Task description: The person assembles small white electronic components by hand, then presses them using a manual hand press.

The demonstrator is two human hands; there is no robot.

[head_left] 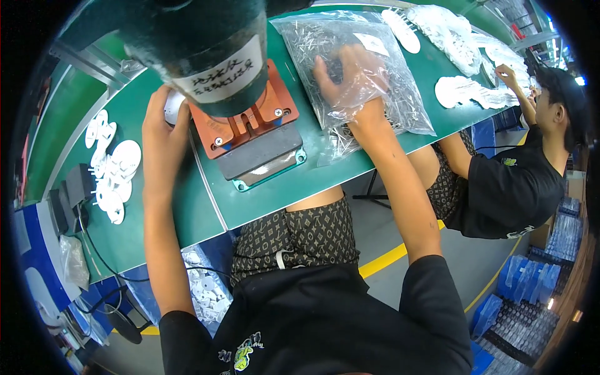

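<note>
My left hand [164, 128] is closed around a white round plastic part [174, 107], beside the left edge of an orange press fixture [253, 119]. The fixture sits on a dark grey block with a green base, under a dark green machine head [206, 50] that hides its back. My right hand [355, 78] is inside a clear plastic bag [412, 112] full of thin metal pins [312, 37]. Its thumb stands apart from the fingers, which rest among the pins; a fold of the plastic covers the wrist. Whether any pin is between the fingers cannot be made out.
White disc parts with prongs [115, 172] lie in a heap on the green table [209, 215] at the left. More white parts [465, 90] and a clear bag of them [444, 28] lie at the right. A co-worker [519, 156] sits close on my right.
</note>
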